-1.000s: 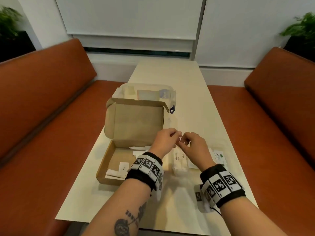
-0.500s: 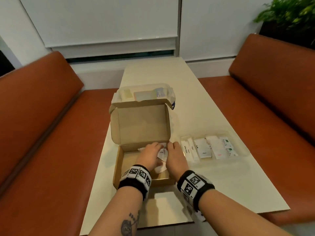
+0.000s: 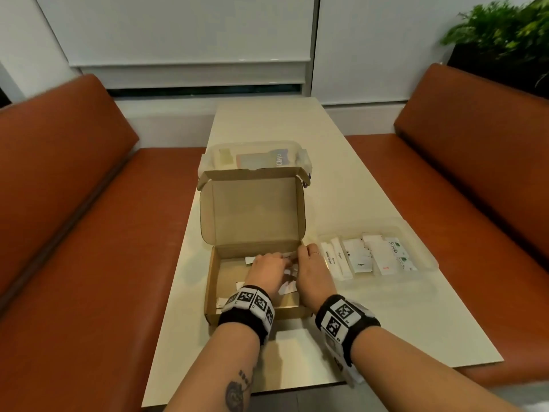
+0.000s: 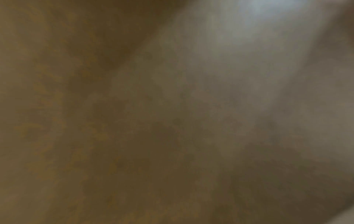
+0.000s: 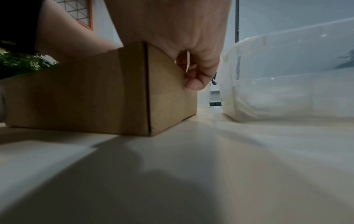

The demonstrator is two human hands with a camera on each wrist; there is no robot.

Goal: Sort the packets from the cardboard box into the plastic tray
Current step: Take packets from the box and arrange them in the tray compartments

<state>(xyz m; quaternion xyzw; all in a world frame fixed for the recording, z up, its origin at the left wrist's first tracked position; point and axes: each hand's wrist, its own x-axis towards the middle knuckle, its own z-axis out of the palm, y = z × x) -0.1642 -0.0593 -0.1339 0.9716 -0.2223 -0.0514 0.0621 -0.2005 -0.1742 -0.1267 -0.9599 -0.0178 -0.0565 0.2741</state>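
Note:
The open cardboard box (image 3: 209, 281) sits mid-table with its lid upright; several white packets (image 3: 286, 288) lie loose inside. Both hands reach into its far right corner. My left hand (image 3: 282, 258) and right hand (image 3: 303, 254) meet there, fingers curled down onto a white packet (image 3: 290, 256). In the right wrist view the right hand (image 5: 191, 78) hangs over the box's (image 5: 95, 94) side wall, little finger curled outside it, the other fingers hidden. The clear plastic tray (image 3: 427, 257) to the right holds several packets (image 3: 361, 258) in rows. The left wrist view is a brown blur.
A clear lidded container (image 3: 255, 150) stands right behind the box lid. The tray (image 5: 287, 94) lies close beside the box's right wall. Orange benches (image 3: 74, 218) flank the narrow table (image 3: 297, 367), whose front edge is near my forearms. A plant (image 3: 505, 34) stands far right.
A second ago both hands held a packet above the tray; they have moved left and down into the box and now work at a packet near its back wall.

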